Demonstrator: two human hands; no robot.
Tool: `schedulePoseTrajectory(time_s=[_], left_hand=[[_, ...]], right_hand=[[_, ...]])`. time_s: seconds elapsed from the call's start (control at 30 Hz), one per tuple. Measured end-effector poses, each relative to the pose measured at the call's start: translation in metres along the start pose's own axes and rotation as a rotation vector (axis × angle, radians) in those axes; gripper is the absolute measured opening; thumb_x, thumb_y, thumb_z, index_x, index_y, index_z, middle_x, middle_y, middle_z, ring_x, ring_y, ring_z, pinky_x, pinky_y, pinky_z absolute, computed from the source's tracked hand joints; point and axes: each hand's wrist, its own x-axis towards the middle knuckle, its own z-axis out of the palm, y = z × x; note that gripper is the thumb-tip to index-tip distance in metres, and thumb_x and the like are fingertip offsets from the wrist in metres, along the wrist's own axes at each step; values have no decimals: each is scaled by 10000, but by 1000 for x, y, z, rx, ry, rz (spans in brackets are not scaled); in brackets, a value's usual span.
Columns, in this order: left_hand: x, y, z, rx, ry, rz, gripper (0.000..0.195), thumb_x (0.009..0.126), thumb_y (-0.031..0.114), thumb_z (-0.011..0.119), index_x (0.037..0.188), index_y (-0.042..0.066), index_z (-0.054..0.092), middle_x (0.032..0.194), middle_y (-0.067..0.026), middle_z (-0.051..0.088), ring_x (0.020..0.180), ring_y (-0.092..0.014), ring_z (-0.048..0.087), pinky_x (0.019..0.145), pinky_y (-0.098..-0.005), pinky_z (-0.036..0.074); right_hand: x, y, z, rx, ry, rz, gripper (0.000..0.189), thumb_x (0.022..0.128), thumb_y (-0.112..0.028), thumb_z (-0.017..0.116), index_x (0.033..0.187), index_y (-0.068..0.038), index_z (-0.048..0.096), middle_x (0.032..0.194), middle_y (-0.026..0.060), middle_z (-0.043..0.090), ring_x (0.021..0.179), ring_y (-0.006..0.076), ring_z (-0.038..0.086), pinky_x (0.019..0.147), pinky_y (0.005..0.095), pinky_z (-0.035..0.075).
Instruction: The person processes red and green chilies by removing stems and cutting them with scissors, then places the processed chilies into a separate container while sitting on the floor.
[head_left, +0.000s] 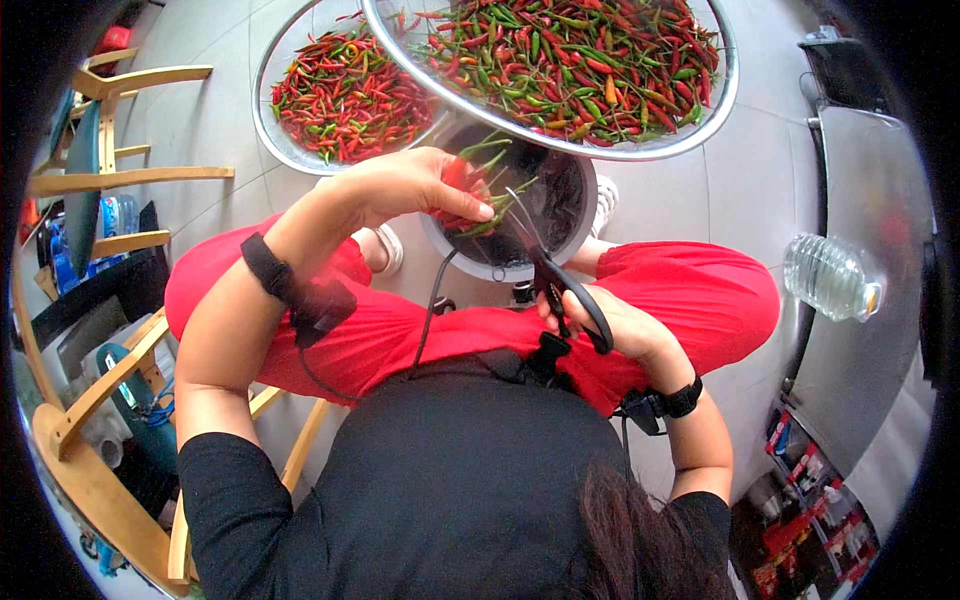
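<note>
A bunch of red chili peppers with green stems (469, 187) is pinched in my left hand (420, 184), above a round bin with a dark liner (551, 202). My right hand (615, 319) grips black-handled scissors (551, 274), whose blades point up at the stems. Beyond the bin, a large mesh sieve (652, 154) holds red and green chilies with stems (577, 67). Behind it to the left, a smaller sieve (262, 139) carries mostly red chilies (352, 97). The large sieve's rim overlaps the smaller one and the bin.
Wooden chairs (112, 420) with dark green seats stand on the left. A clear plastic bottle of liquid (829, 277) is at the right, by a grey metallic surface (862, 360). Below that are shelves with red packages (810, 502). Cables (431, 300) run from devices strapped to my arms.
</note>
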Motion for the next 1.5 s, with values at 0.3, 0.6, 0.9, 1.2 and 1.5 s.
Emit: schedulePoseTrajectory(time_s=[0.3, 0.6, 0.9, 1.2, 1.5], left_hand=[[6, -6, -9, 226, -52, -38, 424, 782, 361, 844, 975, 2, 727, 860, -24, 691, 819, -129, 602, 775, -283, 445], [15, -16, -16, 308, -130, -150, 498, 758, 441, 845, 955, -3, 731, 852, -47, 700, 820, -143, 610, 770, -295, 447], [26, -28, -17, 326, -121, -221, 591, 731, 500, 845, 991, -20, 732, 929, -102, 716, 883, -184, 626, 810, -324, 447], [29, -24, -14, 54, -240, -276, 371, 821, 282, 823, 1014, -4, 685, 921, -64, 712, 828, -148, 653, 772, -277, 501], [29, -22, -10, -62, -309, -295, 391, 819, 267, 824, 1033, -18, 663, 948, -96, 714, 883, -175, 670, 814, -291, 506]], right_hand=[[9, 2, 9, 138, 74, 12, 454, 1031, -471, 491, 891, -46, 568, 778, -8, 556, 729, 96, 526, 668, 259, 439], [11, 6, 6, 179, 45, 75, 422, 1015, -479, 537, 836, -98, 569, 714, -55, 521, 634, 48, 477, 559, 214, 354], [13, 16, 9, 219, 98, 164, 477, 980, -542, 570, 747, -125, 567, 643, -73, 490, 562, 42, 449, 505, 220, 317], [14, 16, 13, 208, 102, 132, 517, 1001, -518, 547, 716, -87, 544, 688, -44, 471, 653, 68, 439, 590, 242, 339], [9, 12, 12, 179, 104, 77, 505, 1011, -493, 538, 740, -67, 534, 718, -42, 470, 675, 78, 417, 604, 252, 324]])
